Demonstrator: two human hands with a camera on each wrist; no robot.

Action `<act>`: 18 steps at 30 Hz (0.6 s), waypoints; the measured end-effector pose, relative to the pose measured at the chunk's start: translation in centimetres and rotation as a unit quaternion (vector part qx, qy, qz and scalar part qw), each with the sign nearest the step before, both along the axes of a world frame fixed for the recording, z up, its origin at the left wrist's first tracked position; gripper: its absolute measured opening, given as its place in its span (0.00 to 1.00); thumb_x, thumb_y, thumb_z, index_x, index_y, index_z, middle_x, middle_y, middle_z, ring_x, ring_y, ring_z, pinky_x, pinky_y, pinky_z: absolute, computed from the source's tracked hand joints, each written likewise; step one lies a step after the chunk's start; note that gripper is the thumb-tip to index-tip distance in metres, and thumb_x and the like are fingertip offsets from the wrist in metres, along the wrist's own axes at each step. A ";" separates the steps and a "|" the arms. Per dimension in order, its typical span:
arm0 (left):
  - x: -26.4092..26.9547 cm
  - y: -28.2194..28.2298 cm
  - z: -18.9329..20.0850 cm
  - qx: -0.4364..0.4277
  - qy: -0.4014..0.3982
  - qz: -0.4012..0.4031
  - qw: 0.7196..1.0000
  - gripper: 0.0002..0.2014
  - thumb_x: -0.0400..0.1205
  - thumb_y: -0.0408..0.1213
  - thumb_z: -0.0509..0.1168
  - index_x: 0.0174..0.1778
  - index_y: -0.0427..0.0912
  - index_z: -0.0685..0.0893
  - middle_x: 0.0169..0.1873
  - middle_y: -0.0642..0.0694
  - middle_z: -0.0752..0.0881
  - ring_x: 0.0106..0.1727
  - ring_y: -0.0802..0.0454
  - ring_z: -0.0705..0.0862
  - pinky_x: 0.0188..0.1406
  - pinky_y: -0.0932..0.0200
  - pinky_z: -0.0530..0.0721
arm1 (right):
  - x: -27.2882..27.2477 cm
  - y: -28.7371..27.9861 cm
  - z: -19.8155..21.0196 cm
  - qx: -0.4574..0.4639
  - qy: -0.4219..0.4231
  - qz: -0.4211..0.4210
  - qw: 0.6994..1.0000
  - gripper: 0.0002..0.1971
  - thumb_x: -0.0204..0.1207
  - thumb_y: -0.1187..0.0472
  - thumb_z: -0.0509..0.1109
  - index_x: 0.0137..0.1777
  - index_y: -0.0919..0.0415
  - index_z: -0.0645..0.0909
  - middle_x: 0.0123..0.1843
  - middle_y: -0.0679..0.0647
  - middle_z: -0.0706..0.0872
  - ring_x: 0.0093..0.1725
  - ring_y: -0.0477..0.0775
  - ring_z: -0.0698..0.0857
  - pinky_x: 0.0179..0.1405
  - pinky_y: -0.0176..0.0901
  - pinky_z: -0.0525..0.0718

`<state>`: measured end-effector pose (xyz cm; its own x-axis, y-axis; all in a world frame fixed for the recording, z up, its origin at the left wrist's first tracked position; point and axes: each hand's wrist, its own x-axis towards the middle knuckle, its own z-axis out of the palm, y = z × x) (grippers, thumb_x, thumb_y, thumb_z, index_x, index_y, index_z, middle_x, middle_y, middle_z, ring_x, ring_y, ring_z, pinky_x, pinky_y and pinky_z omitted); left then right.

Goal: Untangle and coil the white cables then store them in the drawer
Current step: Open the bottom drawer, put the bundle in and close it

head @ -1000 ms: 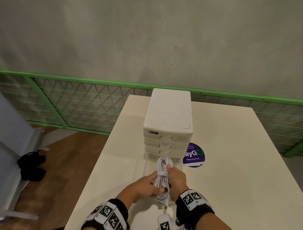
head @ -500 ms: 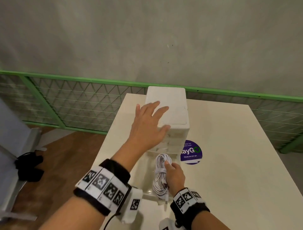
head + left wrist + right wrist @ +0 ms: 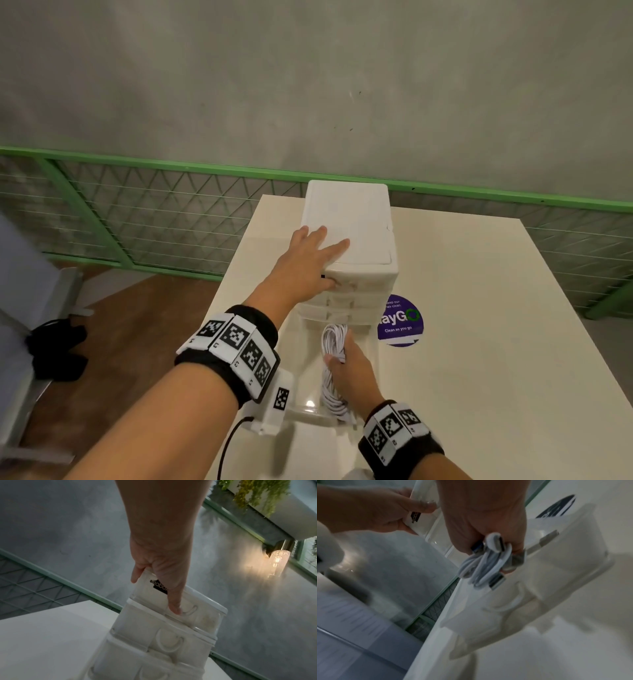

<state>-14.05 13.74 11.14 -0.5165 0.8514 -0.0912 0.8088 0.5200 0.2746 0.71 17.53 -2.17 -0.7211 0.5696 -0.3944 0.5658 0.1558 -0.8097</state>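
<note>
Cream bench (image 3: 479, 342): white cables (image 3: 333, 346), coiled, gripped in right hand (image 3: 352, 370) over pulled-out drawer (image 3: 305, 407). Left hand (image 3: 308, 260), fingers spread, steadies drawer unit (image 3: 359, 212) top. Remaining: release, shut drawer.

The cables (image 3: 334, 363) are white, as is the drawer unit (image 3: 349, 219), which carries a small black label (image 3: 158, 586). The table (image 3: 479, 308) is cream, with a purple round sticker (image 3: 400, 320) lettered white and green. Both wristbands (image 3: 236, 349) are black with black-and-white square markers. The railing (image 3: 137, 164) is green.
</note>
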 end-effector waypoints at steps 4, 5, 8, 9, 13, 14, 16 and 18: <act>-0.3 0.0 0.1 0.008 -0.001 -0.006 1.000 0.36 0.78 0.49 0.68 0.80 0.61 0.57 0.82 0.45 0.53 0.82 0.39 0.46 0.78 0.45 0.62 | 0.5 2.1 0.4 -0.007 -0.013 0.055 0.998 0.30 0.77 0.61 0.64 0.79 0.53 0.61 0.71 0.56 0.77 0.68 0.57 0.77 0.67 0.44 0.73; -0.4 0.0 0.1 0.008 0.000 -0.007 1.000 0.36 0.78 0.49 0.68 0.80 0.61 0.57 0.82 0.45 0.54 0.82 0.39 0.46 0.78 0.45 0.62 | 0.5 2.4 0.5 -0.010 -0.010 0.059 0.998 0.30 0.76 0.62 0.65 0.78 0.52 0.63 0.69 0.56 0.79 0.66 0.57 0.79 0.67 0.45 0.75; -0.3 0.0 0.1 0.010 0.000 -0.003 1.000 0.36 0.79 0.49 0.67 0.80 0.61 0.57 0.82 0.45 0.54 0.82 0.39 0.46 0.78 0.45 0.63 | 0.4 2.5 0.3 -0.030 0.019 0.034 0.999 0.27 0.73 0.65 0.67 0.72 0.49 0.71 0.64 0.53 0.83 0.61 0.55 0.82 0.66 0.49 0.78; -0.2 0.0 0.1 0.010 -0.001 -0.003 1.000 0.36 0.79 0.49 0.67 0.80 0.62 0.57 0.82 0.45 0.54 0.82 0.40 0.46 0.77 0.45 0.65 | 0.3 2.5 0.2 -0.039 0.031 0.022 0.999 0.27 0.72 0.66 0.67 0.70 0.48 0.72 0.63 0.52 0.84 0.62 0.54 0.82 0.66 0.50 0.78; -0.1 0.0 0.3 0.013 0.001 0.001 1.000 0.35 0.79 0.50 0.66 0.80 0.63 0.57 0.82 0.47 0.54 0.82 0.41 0.46 0.74 0.44 0.69 | 0.2 2.9 0.8 -0.088 0.043 0.048 0.994 0.30 0.68 0.73 0.65 0.70 0.49 0.75 0.60 0.52 0.85 0.51 0.49 0.83 0.52 0.39 0.81; -0.1 0.1 0.3 0.012 0.001 0.003 1.000 0.35 0.79 0.51 0.66 0.80 0.63 0.57 0.82 0.47 0.54 0.82 0.42 0.46 0.73 0.44 0.70 | 0.0 3.1 1.0 -0.089 0.035 0.079 0.992 0.32 0.68 0.73 0.65 0.71 0.49 0.74 0.62 0.53 0.84 0.48 0.47 0.82 0.47 0.35 0.80; 0.0 0.1 0.4 0.010 0.001 0.008 1.000 0.35 0.79 0.51 0.66 0.80 0.64 0.57 0.82 0.47 0.54 0.82 0.42 0.46 0.72 0.45 0.71 | -0.4 3.0 1.5 -0.072 0.015 0.139 0.988 0.34 0.69 0.74 0.66 0.75 0.49 0.69 0.68 0.51 0.80 0.54 0.48 0.82 0.51 0.34 0.81; 0.1 0.1 0.5 0.007 0.002 0.008 1.000 0.35 0.79 0.51 0.66 0.80 0.64 0.56 0.82 0.47 0.54 0.82 0.42 0.46 0.72 0.45 0.71 | -0.7 2.7 1.6 -0.061 0.017 0.146 0.987 0.34 0.71 0.72 0.66 0.76 0.49 0.68 0.71 0.48 0.78 0.66 0.50 0.78 0.67 0.40 0.75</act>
<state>-14.00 13.79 11.64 -0.5309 0.8439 -0.0775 0.8010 0.5295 0.2792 0.04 20.28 -0.54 -0.8616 0.2861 -0.4192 0.4829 0.2082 -0.8505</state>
